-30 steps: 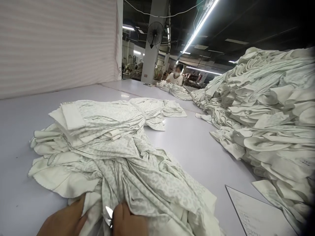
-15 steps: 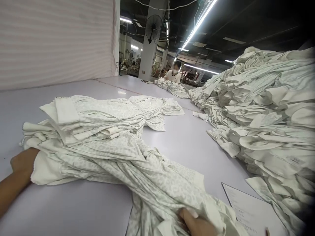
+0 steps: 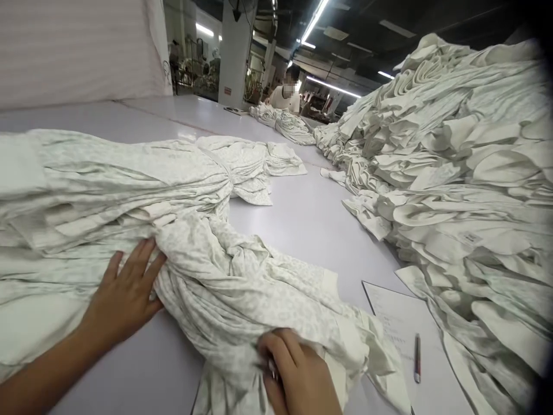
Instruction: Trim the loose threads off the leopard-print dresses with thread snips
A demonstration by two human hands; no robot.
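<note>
A bundle of white garments with a pale leopard-like print (image 3: 259,294) lies across the table in front of me, gathered tight near its middle. My left hand (image 3: 125,294) rests on it beside the gathered part, fingers spread and pressing the cloth. The fingers of my right hand (image 3: 302,369) are curled into the cloth at the bundle's near right part. A small shiny spot shows between that thumb and fingers, too blurred to name. Just beyond lies a second garment bundle (image 3: 173,173), tied around with a narrow band.
A tall heap of folded garments (image 3: 470,190) fills the right side. Near it a written sheet on a clipboard (image 3: 389,311) carries a pen (image 3: 417,357). Another person (image 3: 285,95) stands at the table's (image 3: 294,202) far end, by more bundled cloth (image 3: 285,124).
My left hand has gone from the bundle's left end to its gathered middle, fingers now spread. My right hand has shifted left and up over the cloth. The view has tilted down.
</note>
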